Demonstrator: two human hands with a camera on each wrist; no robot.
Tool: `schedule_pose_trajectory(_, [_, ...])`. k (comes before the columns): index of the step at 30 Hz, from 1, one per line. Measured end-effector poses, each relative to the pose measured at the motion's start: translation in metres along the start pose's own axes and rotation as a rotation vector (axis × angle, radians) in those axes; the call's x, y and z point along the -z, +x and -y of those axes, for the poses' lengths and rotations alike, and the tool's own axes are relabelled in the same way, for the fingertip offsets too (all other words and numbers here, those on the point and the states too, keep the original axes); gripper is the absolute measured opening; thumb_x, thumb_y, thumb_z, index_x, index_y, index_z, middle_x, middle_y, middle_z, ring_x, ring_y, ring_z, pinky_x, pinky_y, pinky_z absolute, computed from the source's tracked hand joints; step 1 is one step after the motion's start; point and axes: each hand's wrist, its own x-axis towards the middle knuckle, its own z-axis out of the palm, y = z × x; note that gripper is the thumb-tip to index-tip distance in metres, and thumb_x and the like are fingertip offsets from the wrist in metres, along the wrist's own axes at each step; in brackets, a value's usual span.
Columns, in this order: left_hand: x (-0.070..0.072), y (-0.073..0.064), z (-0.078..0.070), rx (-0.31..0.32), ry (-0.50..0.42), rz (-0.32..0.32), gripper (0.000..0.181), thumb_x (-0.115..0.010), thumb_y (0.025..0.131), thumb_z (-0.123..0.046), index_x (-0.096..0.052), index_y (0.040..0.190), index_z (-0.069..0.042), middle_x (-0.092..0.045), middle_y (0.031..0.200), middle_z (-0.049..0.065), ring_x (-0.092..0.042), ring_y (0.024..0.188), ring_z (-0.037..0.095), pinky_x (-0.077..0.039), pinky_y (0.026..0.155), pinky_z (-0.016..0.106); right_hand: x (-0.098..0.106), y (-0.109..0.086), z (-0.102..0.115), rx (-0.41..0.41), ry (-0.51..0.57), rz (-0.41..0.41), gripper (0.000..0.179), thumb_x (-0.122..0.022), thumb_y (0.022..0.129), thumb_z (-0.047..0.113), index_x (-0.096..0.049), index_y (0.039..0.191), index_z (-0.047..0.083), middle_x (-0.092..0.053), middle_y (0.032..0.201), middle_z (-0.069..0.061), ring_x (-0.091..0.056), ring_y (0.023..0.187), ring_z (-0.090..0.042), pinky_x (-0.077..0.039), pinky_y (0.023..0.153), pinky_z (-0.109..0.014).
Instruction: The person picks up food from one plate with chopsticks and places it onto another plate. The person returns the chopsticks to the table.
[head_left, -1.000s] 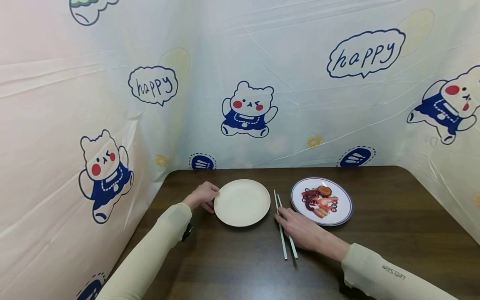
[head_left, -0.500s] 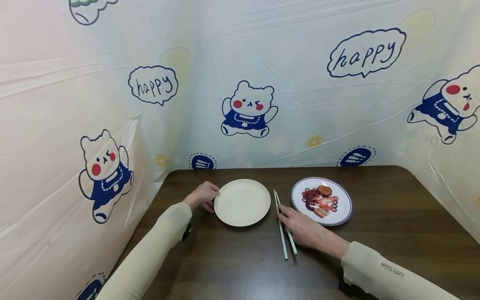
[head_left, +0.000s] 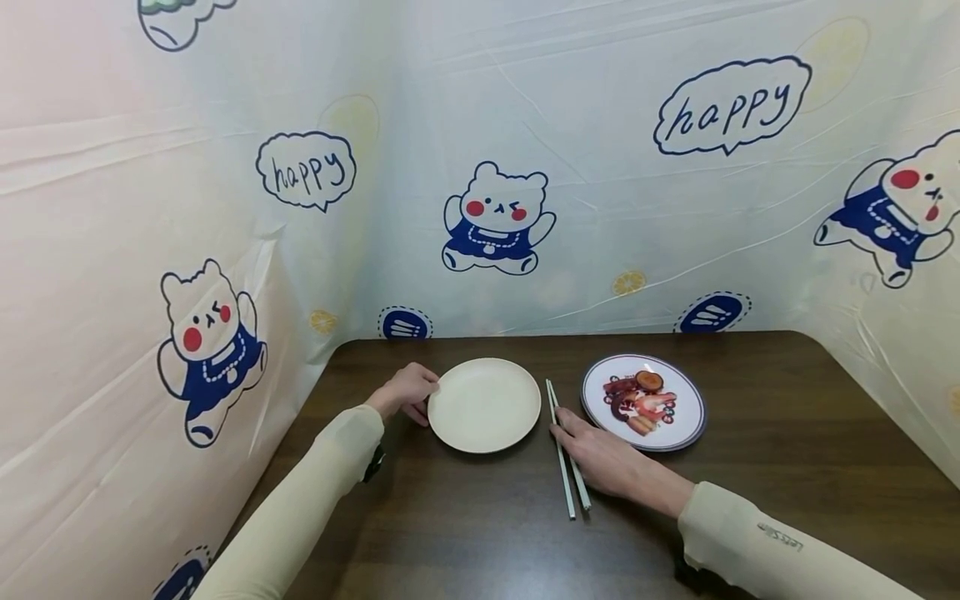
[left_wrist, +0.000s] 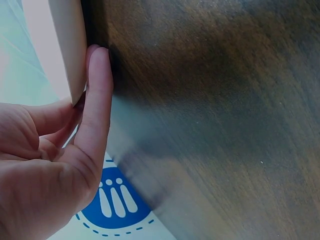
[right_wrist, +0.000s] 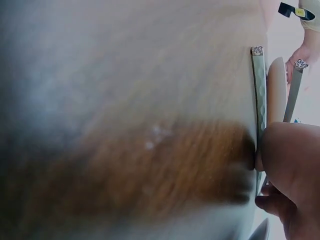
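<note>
A plain cream plate lies near the middle of the table. My left hand pinches its left rim, and the left wrist view has the thumb and fingers on either side of the plate's edge. Right of that plate, two pale chopsticks lie nearly side by side. My right hand pinches the right chopstick, which tilts up from the table in the right wrist view. The left chopstick lies along the table, right at the fingertips. Part of both chopsticks is hidden behind the right hand.
Just beyond the right hand sits a white plate with a blue rim and several food pieces at its middle. All stands on a dark brown wooden table. A patterned curtain rises behind and at both sides.
The right chopstick's near end has swung left, closer to the left chopstick, and the right hand's fingers have shifted on it. The left hand and both plates stay put.
</note>
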Motion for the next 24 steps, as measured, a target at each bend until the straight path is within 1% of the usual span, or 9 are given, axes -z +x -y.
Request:
schedule_pose_trajectory(8, [-0.0009,0.0014,0.0011,-0.002,-0.007,0.003,0.03,-0.053,0.11,-0.008,-0.065,0.134,0.005,-0.07,0.103,0.018,-0.074,0.073,0.028,-0.067,0.064,0.039,-0.0001,0.0017,0.0027,-0.012,-0.014,0.025,0.046,-0.073,0.088,-0.005,-0.063,0.132,-0.011,-0.052,0.142,-0.036,-0.056,0.132,-0.045,-0.055,0.105,-0.049])
schedule_pose_trajectory(14, [0.0003,0.0011,0.0003,0.0,-0.007,0.0,0.03,-0.052,0.11,-0.008,-0.066,0.134,0.005,-0.071,0.101,0.018,-0.075,0.073,0.028,-0.067,0.063,0.039,0.0008,0.003,0.0031,-0.023,-0.003,0.058,0.041,-0.071,0.092,-0.003,-0.064,0.132,-0.011,-0.053,0.143,-0.036,-0.056,0.133,-0.046,-0.055,0.105,-0.051])
schedule_pose_trajectory(20, [-0.0007,0.0005,0.0017,-0.017,-0.019,0.006,0.03,-0.052,0.11,-0.006,-0.066,0.134,0.006,-0.072,0.095,0.019,-0.073,0.067,0.027,-0.067,0.062,0.041,0.0003,0.0023,0.003,0.003,-0.033,0.037,0.043,-0.071,0.09,-0.004,-0.064,0.133,-0.011,-0.054,0.143,-0.035,-0.057,0.133,-0.045,-0.056,0.104,-0.05])
schedule_pose_trajectory(24, [-0.0006,0.0006,0.0017,-0.018,-0.027,0.003,0.03,-0.051,0.109,-0.005,-0.066,0.133,0.006,-0.072,0.093,0.019,-0.073,0.066,0.026,-0.067,0.062,0.041,0.0008,0.0038,0.0021,0.015,-0.059,0.049,0.046,-0.07,0.089,-0.005,-0.063,0.134,-0.012,-0.055,0.142,-0.034,-0.056,0.133,-0.045,-0.053,0.107,-0.051])
